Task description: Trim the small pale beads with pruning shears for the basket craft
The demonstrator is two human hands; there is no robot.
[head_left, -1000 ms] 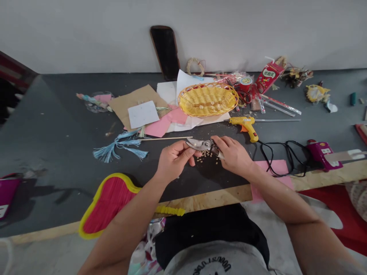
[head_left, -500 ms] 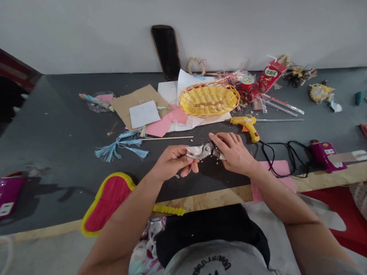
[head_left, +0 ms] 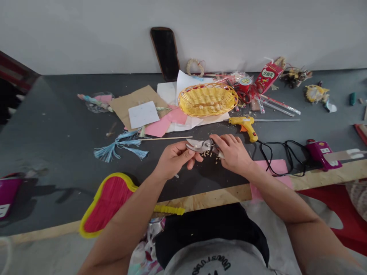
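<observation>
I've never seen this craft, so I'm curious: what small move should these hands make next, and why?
Probably the left hand should gather the small tan bits, since they lie loose on the dark tabletop just below the metal shears, whose handles the right hand grips.

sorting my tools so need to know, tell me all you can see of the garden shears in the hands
The garden shears lie roughly level, their pointed tips toward the left hand. Bright steel blades lie together at a pivot; the right hand mostly hides the handles. They're held above small pale crumbs on the dark table.
</observation>
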